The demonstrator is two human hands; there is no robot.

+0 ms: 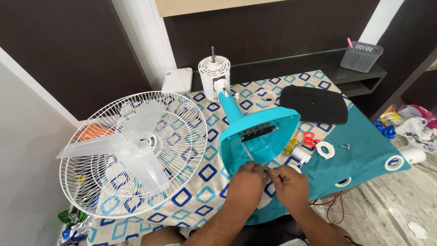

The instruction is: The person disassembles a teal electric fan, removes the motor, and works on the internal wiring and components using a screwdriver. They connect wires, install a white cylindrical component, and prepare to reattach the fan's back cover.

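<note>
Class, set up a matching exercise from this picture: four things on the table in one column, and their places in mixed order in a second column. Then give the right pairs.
Things:
1. white wire fan guard
2. black base plate
3. teal fan base
4. white motor housing

Places:
A. far end of the table, shaft pointing up
B. left side, with the clear blades lying on it
C. far right of the table, lying flat
D. just beyond both hands

Pairs: 1-B, 2-C, 3-D, 4-A
</note>
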